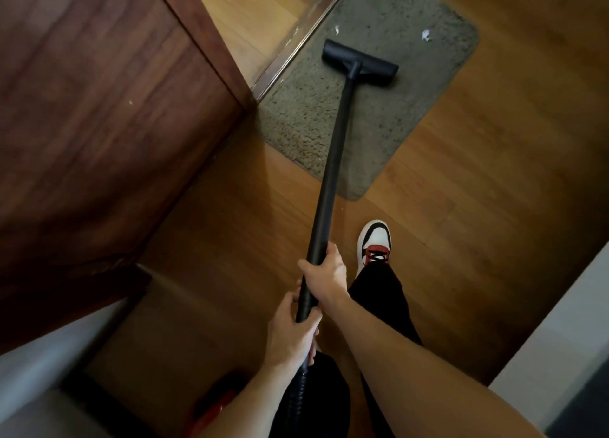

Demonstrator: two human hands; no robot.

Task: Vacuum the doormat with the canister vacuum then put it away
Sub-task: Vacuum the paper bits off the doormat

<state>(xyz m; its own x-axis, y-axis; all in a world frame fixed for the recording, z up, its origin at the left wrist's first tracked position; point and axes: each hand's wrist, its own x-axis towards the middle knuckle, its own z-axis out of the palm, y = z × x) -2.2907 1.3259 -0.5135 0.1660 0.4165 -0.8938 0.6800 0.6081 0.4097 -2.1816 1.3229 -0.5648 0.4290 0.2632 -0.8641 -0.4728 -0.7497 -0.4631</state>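
Observation:
A grey-green shaggy doormat (379, 115) lies on the wooden floor beside a door threshold. The black floor nozzle (360, 62) of the vacuum rests on the mat's middle. A long black wand (333, 164) runs from it back toward me. My right hand (324, 278) grips the wand from above. Just below it, my left hand (291, 330) holds the wand's lower end where the ribbed hose (298, 395) begins. A few white scraps (426, 35) lie on the far part of the mat. A red shape (214, 408) at the bottom may be the canister, mostly hidden.
A dark wooden door (99, 115) stands at the left, its edge near the mat's corner. A metal threshold strip (296, 42) borders the mat. My foot in a white, black and red shoe (374, 243) stands on the wooden floor (478, 207). A pale wall (560, 339) is at right.

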